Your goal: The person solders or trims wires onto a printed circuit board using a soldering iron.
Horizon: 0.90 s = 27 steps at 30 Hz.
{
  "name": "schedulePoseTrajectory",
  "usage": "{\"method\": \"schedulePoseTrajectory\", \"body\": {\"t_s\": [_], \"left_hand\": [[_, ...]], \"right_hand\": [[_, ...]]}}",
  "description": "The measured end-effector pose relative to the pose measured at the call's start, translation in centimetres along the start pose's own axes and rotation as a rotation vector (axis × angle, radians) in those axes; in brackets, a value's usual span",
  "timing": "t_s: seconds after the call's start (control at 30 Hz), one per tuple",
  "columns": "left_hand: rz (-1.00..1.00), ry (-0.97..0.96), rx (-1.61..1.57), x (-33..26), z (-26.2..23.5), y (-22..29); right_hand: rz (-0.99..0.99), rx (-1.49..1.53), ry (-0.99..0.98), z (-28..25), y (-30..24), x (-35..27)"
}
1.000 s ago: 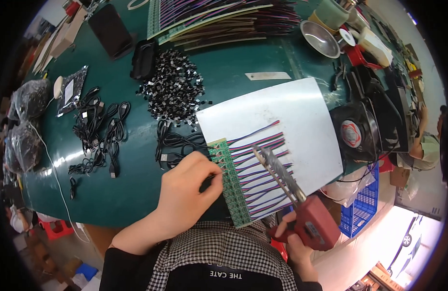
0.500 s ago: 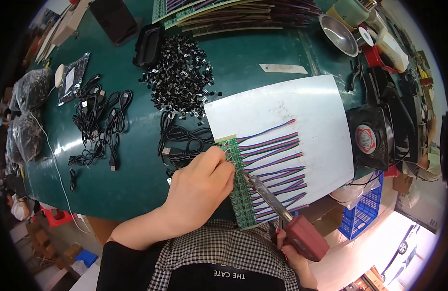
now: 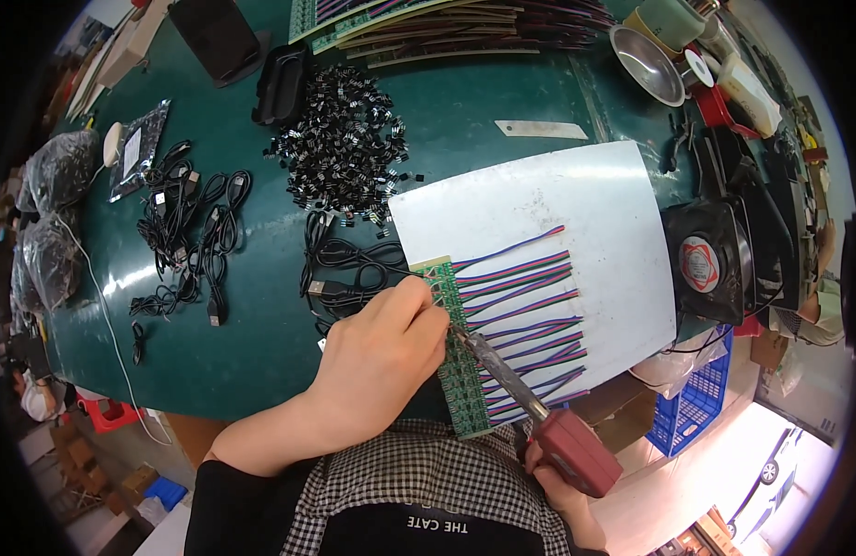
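My left hand is closed in a pinch over the left edge of a green circuit board panel. What its fingertips hold is hidden. Rows of red, blue and green wires run rightward off the panel, which lies on a white sheet. In my right hand is a soldering iron with a dark red handle. Its tip reaches the panel right beside my left fingertips; whether it touches is too small to tell. Black USB cables lie just beyond my left hand, one leading toward the panel.
A pile of small black parts sits beyond the sheet, near a black tray. Bundled cables lie left. Stacked wired boards are at the back. On the right stand a fan and a metal bowl.
The soldering iron has shifted slightly left, its tip now closer to my left fingertips. My left hand and the panel have hardly moved.
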<state>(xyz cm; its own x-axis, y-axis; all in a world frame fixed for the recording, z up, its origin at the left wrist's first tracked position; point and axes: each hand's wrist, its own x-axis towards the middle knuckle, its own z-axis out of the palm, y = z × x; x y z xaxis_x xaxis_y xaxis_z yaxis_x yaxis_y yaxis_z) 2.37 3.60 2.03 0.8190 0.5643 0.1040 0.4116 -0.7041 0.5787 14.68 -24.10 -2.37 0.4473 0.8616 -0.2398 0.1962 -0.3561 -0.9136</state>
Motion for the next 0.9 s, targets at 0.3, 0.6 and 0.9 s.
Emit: {"method": "schedulePoseTrajectory", "body": {"t_s": [0.3, 0.6, 0.9], "left_hand": [[-0.015, -0.02, 0.039, 0.0, 0.1, 0.2], [-0.004, 0.005, 0.037, 0.1, 0.1, 0.2], [-0.013, 0.007, 0.009, 0.2, 0.0, 0.2]], "right_hand": [[0.075, -0.272, 0.053, 0.5, -1.7, 0.3], [0.194, 0.15, 0.123, 0.6, -3.8, 1.3], [0.223, 0.258, 0.115, 0.6, -3.7, 1.3]]}}
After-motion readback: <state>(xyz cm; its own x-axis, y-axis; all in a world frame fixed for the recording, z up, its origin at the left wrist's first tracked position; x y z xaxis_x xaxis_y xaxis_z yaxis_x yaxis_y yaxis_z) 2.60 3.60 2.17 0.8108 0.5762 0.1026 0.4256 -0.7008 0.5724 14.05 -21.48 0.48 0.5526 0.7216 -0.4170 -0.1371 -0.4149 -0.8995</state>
